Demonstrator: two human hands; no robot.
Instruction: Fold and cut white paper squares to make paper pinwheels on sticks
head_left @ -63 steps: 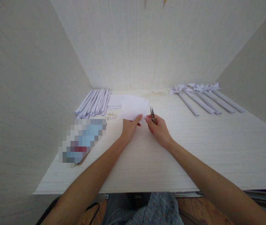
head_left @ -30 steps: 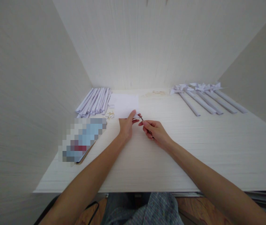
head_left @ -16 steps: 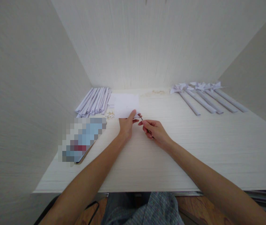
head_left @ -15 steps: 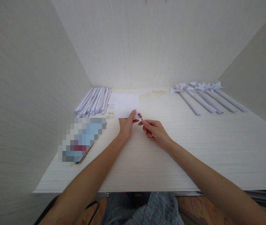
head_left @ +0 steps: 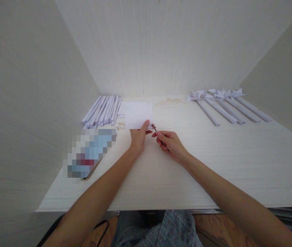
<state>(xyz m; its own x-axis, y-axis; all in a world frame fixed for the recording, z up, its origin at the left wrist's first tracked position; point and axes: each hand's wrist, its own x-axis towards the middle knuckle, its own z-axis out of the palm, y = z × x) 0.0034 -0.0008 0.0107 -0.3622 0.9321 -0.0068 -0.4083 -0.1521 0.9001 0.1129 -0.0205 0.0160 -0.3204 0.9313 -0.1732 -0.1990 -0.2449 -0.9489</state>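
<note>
A sheet of white paper (head_left: 138, 115) lies above the desk's middle, its lower right corner pinched by my left hand (head_left: 138, 136), thumb on top and fingers beneath. Close by on the right, my right hand (head_left: 170, 142) is closed around a thin dark rod (head_left: 155, 129), whose kind I cannot make out. The rod's tip meets the paper's lower right corner, near my left fingertips. My right fingers cover most of its length.
Rolled paper tubes (head_left: 103, 110) are bundled at the back left, with small scraps (head_left: 121, 125) beside them. A pixelated flat object (head_left: 93, 152) lies at the left. Several paper tubes with folded paper heads (head_left: 221, 94) lie at the back right. Walls enclose the white desk (head_left: 228, 157).
Almost nothing differs. Both hands keep their hold on the paper and the rod, and the view has shifted very slightly.
</note>
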